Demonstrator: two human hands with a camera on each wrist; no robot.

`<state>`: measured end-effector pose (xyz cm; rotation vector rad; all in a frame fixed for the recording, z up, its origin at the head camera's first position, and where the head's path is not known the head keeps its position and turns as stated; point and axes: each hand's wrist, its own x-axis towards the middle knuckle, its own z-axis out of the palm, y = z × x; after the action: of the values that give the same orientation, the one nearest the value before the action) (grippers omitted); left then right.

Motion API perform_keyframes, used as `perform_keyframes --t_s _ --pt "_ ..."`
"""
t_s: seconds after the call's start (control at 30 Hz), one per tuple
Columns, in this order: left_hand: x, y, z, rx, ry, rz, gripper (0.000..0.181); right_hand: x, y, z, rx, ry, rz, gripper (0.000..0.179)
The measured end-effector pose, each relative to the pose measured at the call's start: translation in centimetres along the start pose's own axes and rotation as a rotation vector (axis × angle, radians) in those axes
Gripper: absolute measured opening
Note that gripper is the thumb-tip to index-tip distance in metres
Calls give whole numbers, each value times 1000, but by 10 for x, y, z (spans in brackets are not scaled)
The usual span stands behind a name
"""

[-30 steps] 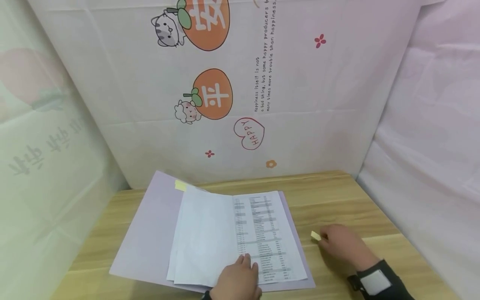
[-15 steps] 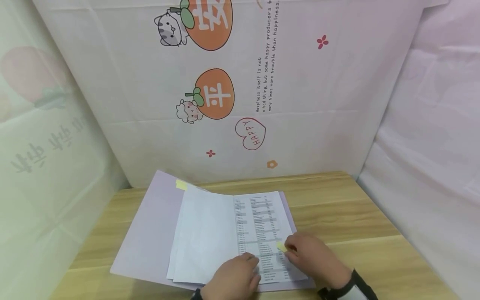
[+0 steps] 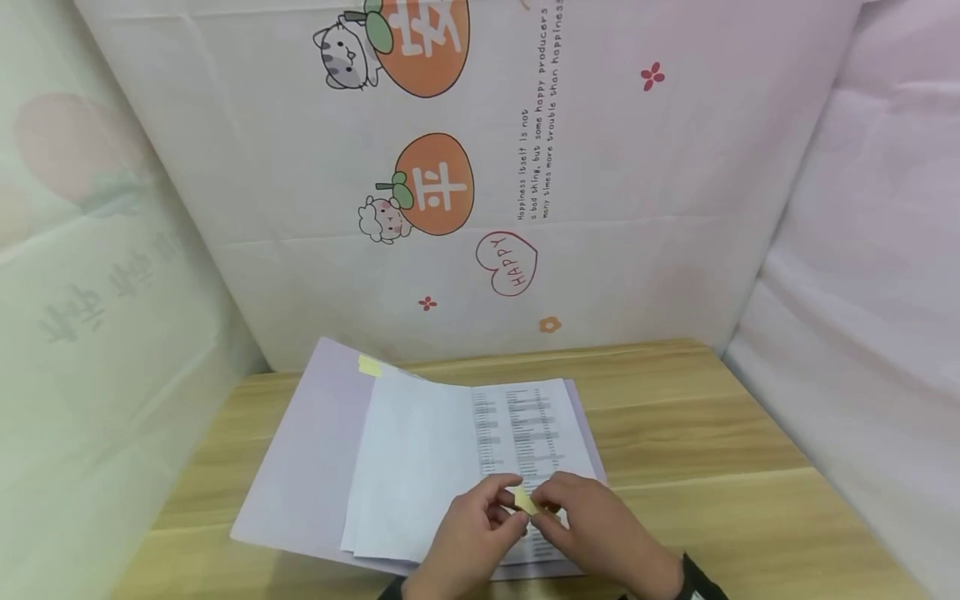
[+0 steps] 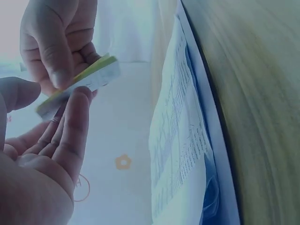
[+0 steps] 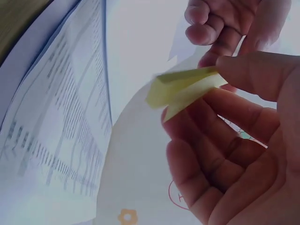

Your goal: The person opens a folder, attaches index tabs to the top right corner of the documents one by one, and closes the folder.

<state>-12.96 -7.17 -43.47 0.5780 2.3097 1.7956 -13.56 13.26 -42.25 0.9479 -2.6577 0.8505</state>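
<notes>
A small yellow sticky note pad (image 5: pixel 187 91) is pinched between the thumb and fingers of my right hand (image 3: pixel 600 525), its leaves slightly fanned apart. My left hand (image 3: pixel 472 533) is close against it; in the left wrist view an index fingertip (image 4: pixel 82 93) touches the pad's underside, while the thumb (image 4: pixel 21 93) stands apart. Both hands are above the lower part of a printed page (image 3: pixel 532 425) with columns of text and grey bands. That page lies in an open lilac folder (image 3: pixel 300 467), beside a blank white sheet (image 3: pixel 412 467) turned to the left.
A yellow sticky tab (image 3: pixel 370 366) sits at the top edge of the folder's left cover. The folder lies on a wood-grain table (image 3: pixel 712 467). A white printed cloth (image 3: pixel 637 208) hangs behind the table, with pale cloths at both sides.
My right hand has brought the sticky note pad leftward from beside the folder to over the page. My left hand has lifted off the page and turned toward the pad.
</notes>
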Motion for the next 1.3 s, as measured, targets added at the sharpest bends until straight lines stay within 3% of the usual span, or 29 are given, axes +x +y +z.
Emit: perform_keyframes --t_s 0.1,0.23,0.43,0.8,1.0,1.13,1.3 --pt "0 1 0 -63 -14 -1 28 0 -3 -1 24 25 -6 8" --pt "-3 1 -3 -56 8 11 18 1 -6 0 18 66 -8 10" --pt "-4 1 -8 -34 34 32 24 1 -6 0 -18 97 29 12" --pt "-5 -1 -9 -17 32 59 23 -1 -7 -2 -60 74 103 11" --pt "-5 -3 -9 22 38 71 23 2 -9 -8 49 22 189 18" --pt "-5 -4 -8 52 40 94 23 3 -9 -9 107 -30 245 11" --pt "-5 -4 -8 105 50 127 22 3 -8 -8 97 -20 236 13"
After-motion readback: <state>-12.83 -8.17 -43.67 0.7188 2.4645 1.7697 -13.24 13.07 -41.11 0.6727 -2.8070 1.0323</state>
